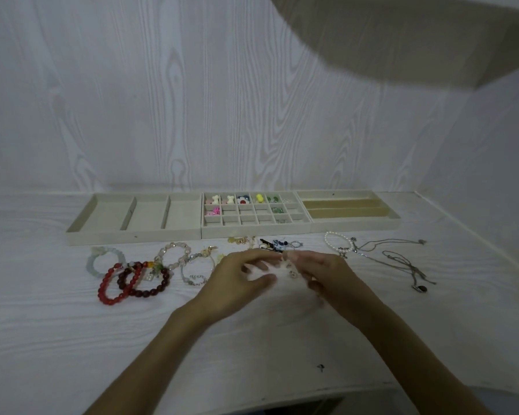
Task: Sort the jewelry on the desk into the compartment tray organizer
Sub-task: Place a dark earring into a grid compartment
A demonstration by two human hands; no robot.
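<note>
Both hands meet just below the middle of the frame, over the white counter (72, 339). The left hand (237, 283) has its fingers (264, 257) loosely spread and reaching rightward, thumb underneath; they look blurred, and I cannot tell whether they grip anything. The right hand (324, 274) has its fingers (297, 256) drawn together, seemingly pinching a small pale earring (291, 272) that dangles in the gap between the two hands, though it is too blurred to be sure of the grip. Behind the hands, across the middle of the frame, stands the beige tray organizer (234, 235): wide compartments on the left, a grid of small cells in the centre, long slots on the right. In the grid's top row sit little charms, white ones, a blue-and-red flower, a yellow one (259, 198) and green beads, with a pink piece (214, 211) in the row below at the left. Between tray and hands lies loose jewelry: red bead bracelets (132, 280) and a pale green one (95, 263) at the left, a pinkish bead bracelet (176, 254) beside them, a dark blue-and-white piece (277, 245) just beyond the fingertips, a pearl bracelet (337, 242) and thin chain necklaces (402, 259) at the right.
</note>
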